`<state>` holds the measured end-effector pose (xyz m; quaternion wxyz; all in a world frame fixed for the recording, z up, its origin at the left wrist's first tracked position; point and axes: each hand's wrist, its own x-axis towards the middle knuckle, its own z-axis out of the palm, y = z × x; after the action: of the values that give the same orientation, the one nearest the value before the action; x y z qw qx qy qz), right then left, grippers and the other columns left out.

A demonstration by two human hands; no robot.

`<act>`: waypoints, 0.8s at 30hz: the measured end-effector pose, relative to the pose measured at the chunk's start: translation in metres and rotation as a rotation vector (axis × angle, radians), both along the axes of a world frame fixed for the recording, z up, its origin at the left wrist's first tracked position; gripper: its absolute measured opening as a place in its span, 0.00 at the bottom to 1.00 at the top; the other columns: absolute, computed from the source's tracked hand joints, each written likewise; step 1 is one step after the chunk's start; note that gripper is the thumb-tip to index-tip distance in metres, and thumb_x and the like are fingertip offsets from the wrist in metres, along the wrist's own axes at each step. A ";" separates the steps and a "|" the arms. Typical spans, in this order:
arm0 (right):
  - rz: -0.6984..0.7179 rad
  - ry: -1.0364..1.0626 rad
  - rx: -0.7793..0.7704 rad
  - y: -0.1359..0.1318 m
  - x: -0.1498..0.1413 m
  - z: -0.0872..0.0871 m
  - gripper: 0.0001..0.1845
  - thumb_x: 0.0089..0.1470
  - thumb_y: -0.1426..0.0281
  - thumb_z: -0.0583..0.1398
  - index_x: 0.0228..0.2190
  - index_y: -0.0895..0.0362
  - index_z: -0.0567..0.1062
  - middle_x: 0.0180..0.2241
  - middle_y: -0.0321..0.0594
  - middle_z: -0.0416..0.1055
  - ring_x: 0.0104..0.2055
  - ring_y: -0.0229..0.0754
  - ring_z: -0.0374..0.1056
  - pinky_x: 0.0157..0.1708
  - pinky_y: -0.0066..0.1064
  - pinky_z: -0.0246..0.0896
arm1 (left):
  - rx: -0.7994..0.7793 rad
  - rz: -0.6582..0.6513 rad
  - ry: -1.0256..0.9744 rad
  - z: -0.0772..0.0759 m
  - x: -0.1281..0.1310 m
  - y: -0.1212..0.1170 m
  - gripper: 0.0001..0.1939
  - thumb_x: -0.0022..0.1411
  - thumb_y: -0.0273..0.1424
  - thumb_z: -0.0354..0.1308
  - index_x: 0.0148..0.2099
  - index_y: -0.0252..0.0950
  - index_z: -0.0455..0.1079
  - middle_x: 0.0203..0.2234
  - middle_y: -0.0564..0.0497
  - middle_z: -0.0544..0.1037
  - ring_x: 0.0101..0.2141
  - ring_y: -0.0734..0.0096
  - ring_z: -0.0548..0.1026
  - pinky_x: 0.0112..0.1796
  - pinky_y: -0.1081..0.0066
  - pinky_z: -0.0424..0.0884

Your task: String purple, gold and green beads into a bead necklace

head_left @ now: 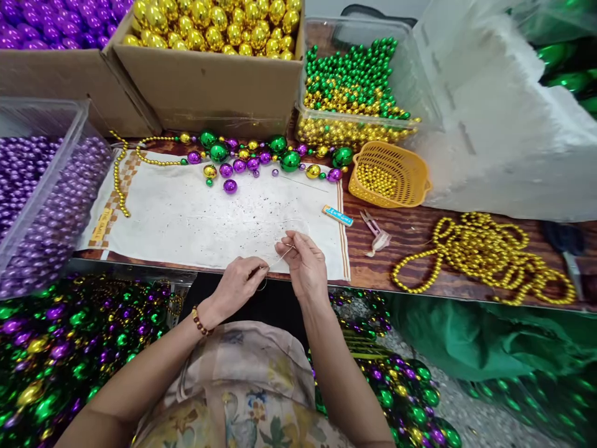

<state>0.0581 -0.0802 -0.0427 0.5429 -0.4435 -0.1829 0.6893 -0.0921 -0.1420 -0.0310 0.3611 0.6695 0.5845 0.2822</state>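
Both hands meet over the front edge of a white towel (186, 211). A thin pale thread (280, 257) runs between them. My left hand (242, 277), with a beaded bracelet at the wrist, pinches the thread between thumb and finger. My right hand (305, 261) is closed on the other end at its fingertips, where a loop shows. Whether a needle is there too, I cannot tell. Beyond the hands lies a strand of green, purple and gold beads (290, 161), with loose beads such as a purple one (230, 186) in front of it.
An orange basket (422, 186) of small gold beads, pink-handled snips (373, 227), a blue packet (337, 215), a gold bead chain pile (485, 255) and scissors (571, 267) lie rightward. Cardboard boxes (205, 93) and clear bins (41, 205) of beads border the back and left.
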 end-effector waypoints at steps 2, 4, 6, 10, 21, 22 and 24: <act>-0.008 0.028 0.011 -0.001 0.001 0.000 0.13 0.45 0.62 0.72 0.32 0.56 0.81 0.29 0.34 0.76 0.30 0.34 0.73 0.41 0.30 0.75 | -0.004 -0.012 -0.001 -0.001 0.002 0.000 0.11 0.70 0.29 0.52 0.34 0.36 0.71 0.28 0.53 0.77 0.30 0.72 0.72 0.39 0.69 0.63; -0.012 0.045 0.029 -0.001 0.003 0.001 0.13 0.46 0.62 0.72 0.32 0.56 0.81 0.28 0.33 0.73 0.27 0.32 0.70 0.38 0.29 0.74 | -0.008 -0.021 0.006 -0.001 0.005 0.001 0.11 0.70 0.28 0.53 0.34 0.35 0.71 0.27 0.54 0.77 0.29 0.73 0.72 0.39 0.69 0.63; -0.007 0.049 0.041 -0.001 0.006 0.003 0.14 0.46 0.62 0.71 0.32 0.57 0.81 0.25 0.31 0.69 0.23 0.29 0.64 0.27 0.24 0.69 | -0.014 -0.037 0.014 0.000 0.008 0.001 0.10 0.70 0.28 0.53 0.35 0.35 0.71 0.27 0.54 0.77 0.30 0.73 0.72 0.39 0.69 0.63; 0.047 -0.037 0.051 0.002 0.017 0.005 0.14 0.45 0.61 0.70 0.32 0.58 0.81 0.21 0.28 0.61 0.17 0.24 0.48 0.14 0.20 0.40 | 0.018 -0.089 0.050 0.001 0.012 0.006 0.09 0.70 0.29 0.53 0.37 0.35 0.73 0.31 0.51 0.78 0.33 0.71 0.73 0.40 0.68 0.65; 0.277 -0.536 0.196 0.016 0.069 -0.006 0.14 0.50 0.60 0.65 0.34 0.58 0.78 0.23 0.35 0.76 0.18 0.35 0.67 0.25 0.28 0.59 | 0.286 -0.193 0.457 0.006 0.042 0.154 0.10 0.70 0.28 0.52 0.50 0.32 0.71 0.43 0.44 0.77 0.44 0.62 0.73 0.46 0.63 0.68; 0.288 -0.534 0.194 0.016 0.071 -0.005 0.13 0.50 0.60 0.65 0.31 0.58 0.77 0.23 0.36 0.76 0.18 0.35 0.68 0.25 0.28 0.59 | 0.309 -0.216 0.548 0.005 0.052 0.172 0.11 0.69 0.26 0.52 0.50 0.32 0.71 0.44 0.42 0.76 0.46 0.60 0.72 0.47 0.62 0.68; 0.285 -0.508 0.173 0.014 0.074 -0.004 0.13 0.51 0.60 0.64 0.27 0.58 0.77 0.23 0.37 0.76 0.18 0.35 0.68 0.23 0.27 0.57 | 0.341 -0.261 0.723 0.001 0.072 0.200 0.12 0.70 0.24 0.49 0.50 0.31 0.72 0.46 0.39 0.75 0.49 0.57 0.70 0.47 0.61 0.67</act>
<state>0.1324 -0.0665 -0.0466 0.4133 -0.5236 -0.4315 0.6074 -0.0199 0.0582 -0.0296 0.0494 0.8441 0.5288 0.0735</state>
